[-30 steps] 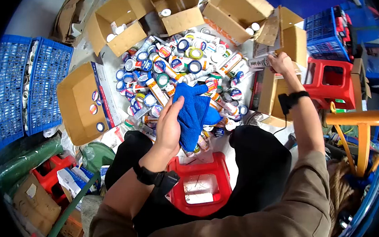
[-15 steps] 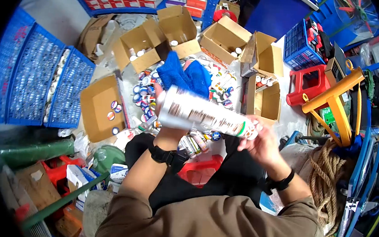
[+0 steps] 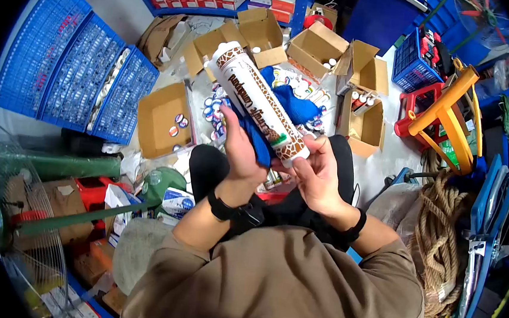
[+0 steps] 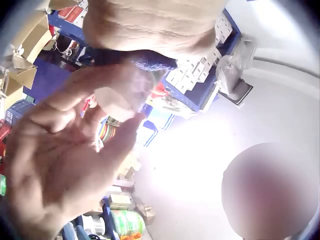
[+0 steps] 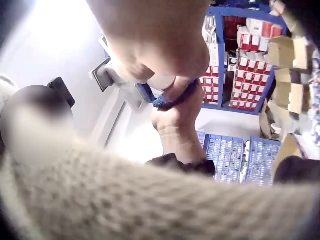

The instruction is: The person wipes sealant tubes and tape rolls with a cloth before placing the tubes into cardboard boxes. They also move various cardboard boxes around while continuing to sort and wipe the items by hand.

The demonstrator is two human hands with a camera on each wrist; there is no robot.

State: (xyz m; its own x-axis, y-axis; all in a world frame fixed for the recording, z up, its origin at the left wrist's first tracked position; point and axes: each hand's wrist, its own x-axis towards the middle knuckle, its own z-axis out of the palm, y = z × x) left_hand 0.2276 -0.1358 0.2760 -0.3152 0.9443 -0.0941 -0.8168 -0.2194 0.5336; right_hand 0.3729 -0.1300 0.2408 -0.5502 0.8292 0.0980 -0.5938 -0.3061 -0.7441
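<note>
A white sealant cartridge (image 3: 262,103) with a giraffe-pattern print slants across the head view, above the person's lap. My right hand (image 3: 320,177) pinches its lower end between thumb and fingers. Beneath the cartridge, my left hand (image 3: 243,155) holds a blue cloth (image 3: 297,104) against its side, thumb extended; the other fingers are hidden behind cloth and cartridge. In the left wrist view the right hand (image 4: 65,150) grips the cartridge's pale end (image 4: 114,102). A strip of the blue cloth (image 5: 172,100) shows between the hands in the right wrist view.
Tape rolls and cartridges lie piled on the floor beyond the knees. Around them stand open cardboard boxes, one holding several upright cartridges (image 3: 363,100) at right, one with a few rolls (image 3: 147,117) at left. Blue crates (image 3: 70,64), a red stool (image 3: 414,103) and coiled rope (image 3: 439,245) flank the person.
The right hand has brought the cartridge from the boxes at right to the left hand's cloth. It has swung from nearly level to a steep slant. The head view has shifted.
</note>
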